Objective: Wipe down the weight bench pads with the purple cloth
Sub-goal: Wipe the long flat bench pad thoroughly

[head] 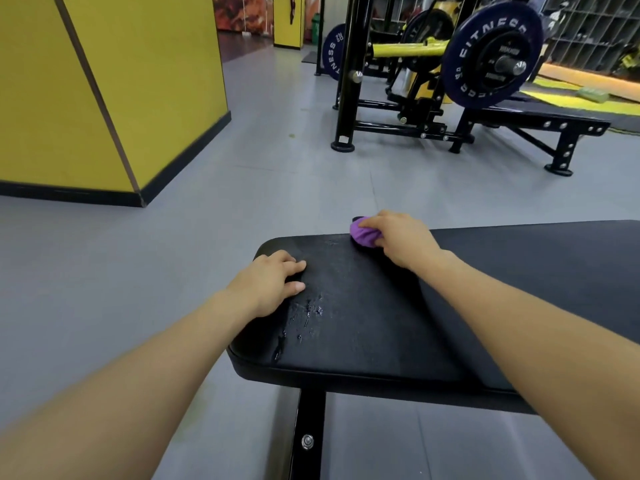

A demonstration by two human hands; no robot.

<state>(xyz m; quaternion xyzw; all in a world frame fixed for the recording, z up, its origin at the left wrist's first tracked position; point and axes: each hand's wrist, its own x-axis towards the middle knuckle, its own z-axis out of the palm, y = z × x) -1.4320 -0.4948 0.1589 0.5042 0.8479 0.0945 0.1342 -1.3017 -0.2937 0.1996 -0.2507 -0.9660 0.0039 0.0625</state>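
Head view looks down on my arms over the black bench pad (381, 317). My right hand (401, 237) grips the bunched purple cloth (363, 233) at the pad's far edge. My left hand (270, 282) rests flat near the pad's end, fingers relaxed (wet streaks (304, 320) glisten just beside it).

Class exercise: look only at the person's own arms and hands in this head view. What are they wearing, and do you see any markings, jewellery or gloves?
Both forearms are bare right to the frame's lower edge, with no sleeve in view. The left hand and right hand wear no gloves. No watch, bracelet, ring or wristband shows on either wrist or on the visible fingers, and no tattoos or markings are visible. Fingernail detail is too small to judge.
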